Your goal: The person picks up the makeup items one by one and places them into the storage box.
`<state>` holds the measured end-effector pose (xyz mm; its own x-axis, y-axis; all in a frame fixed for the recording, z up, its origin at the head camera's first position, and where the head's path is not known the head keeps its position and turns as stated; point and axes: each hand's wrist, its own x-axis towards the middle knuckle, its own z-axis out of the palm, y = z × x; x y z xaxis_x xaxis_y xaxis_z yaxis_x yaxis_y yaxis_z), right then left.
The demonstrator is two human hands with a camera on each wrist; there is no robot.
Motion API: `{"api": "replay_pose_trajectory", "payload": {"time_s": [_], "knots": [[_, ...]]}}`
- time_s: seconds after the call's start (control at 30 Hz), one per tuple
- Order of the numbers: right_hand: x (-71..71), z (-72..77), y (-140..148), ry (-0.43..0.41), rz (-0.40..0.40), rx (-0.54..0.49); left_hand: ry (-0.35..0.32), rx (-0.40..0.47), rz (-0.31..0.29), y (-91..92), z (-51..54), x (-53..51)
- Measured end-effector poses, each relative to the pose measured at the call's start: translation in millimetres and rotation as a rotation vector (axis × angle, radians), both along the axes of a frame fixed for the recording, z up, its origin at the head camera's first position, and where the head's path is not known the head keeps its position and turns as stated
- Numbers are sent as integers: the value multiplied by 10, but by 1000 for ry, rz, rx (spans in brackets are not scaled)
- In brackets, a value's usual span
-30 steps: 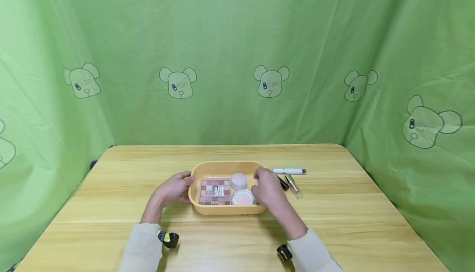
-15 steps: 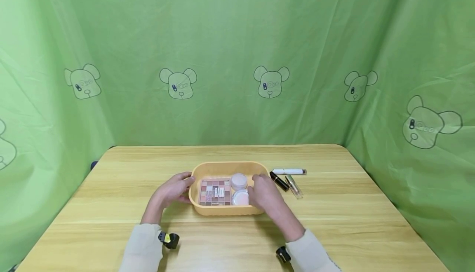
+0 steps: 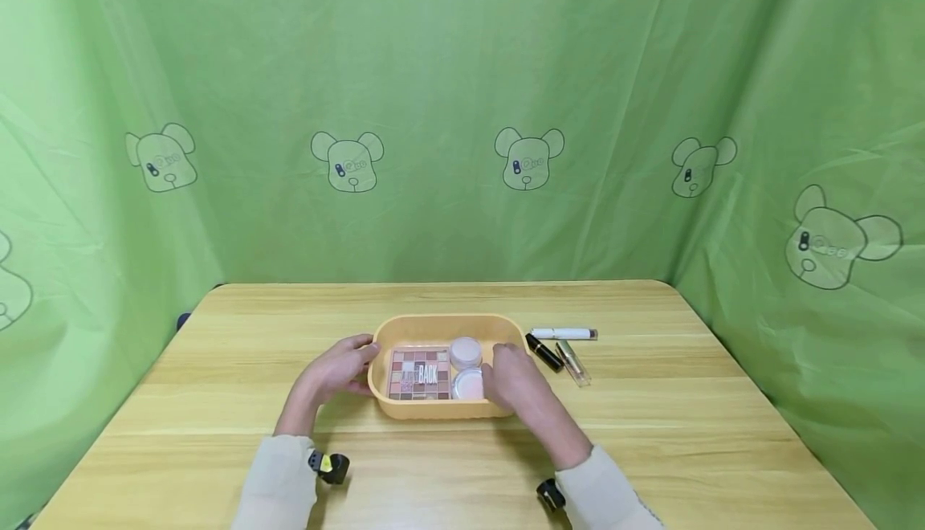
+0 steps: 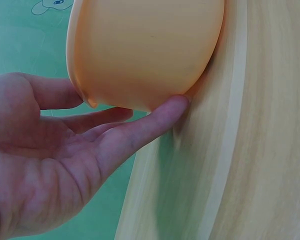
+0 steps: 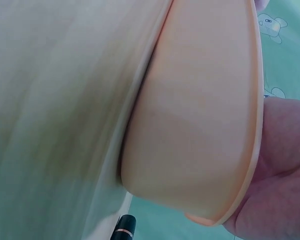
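An orange-yellow plastic tray (image 3: 433, 409) stands on the table. My left hand (image 3: 340, 368) holds its left end; in the left wrist view the thumb (image 4: 160, 120) lies along the outer wall and another finger touches the rim. My right hand (image 3: 515, 373) reaches over the right rim into the tray; its fingertips and anything between them are hidden. Inside lie an eyeshadow palette (image 3: 419, 375) with printed lettering, a round pale pink cosmetic jar (image 3: 466, 352) and a round compact (image 3: 468, 384) partly covered by my right hand.
Right of the tray, on the wooden table (image 3: 686, 434), lie a black lipstick tube (image 3: 544, 353), a clear tube with a gold cap (image 3: 573, 363) and a white pen-shaped stick (image 3: 564, 334). A green curtain (image 3: 433, 72) surrounds the table.
My right hand, with a small pale thing at its fingers a second ago, has moved slightly left and lower in the tray, exposing the black lipstick. My left hand has stayed put.
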<state>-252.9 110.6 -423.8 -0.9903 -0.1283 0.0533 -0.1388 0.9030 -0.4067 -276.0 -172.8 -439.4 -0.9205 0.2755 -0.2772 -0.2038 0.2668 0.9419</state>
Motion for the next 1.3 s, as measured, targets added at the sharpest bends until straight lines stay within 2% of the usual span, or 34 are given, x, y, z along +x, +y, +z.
{"api": "replay_pose_trajectory", "payload": {"time_s": [0.33, 0.67, 0.93, 1.07, 1.3], "knots": [[-27, 0, 5, -21, 10, 15, 2, 0, 28, 7, -14, 1], [-19, -2, 0, -65, -11, 2, 5, 2, 27, 2, -22, -2], [-9, 52, 2, -81, -14, -76, 6, 3, 27, -1, -22, -1], [-10, 105, 16, -54, -27, -121, 6, -2, 28, -2, -15, 2], [-39, 176, 93, 72, -58, -194, 6, -11, 23, 11, -3, -5]]}}
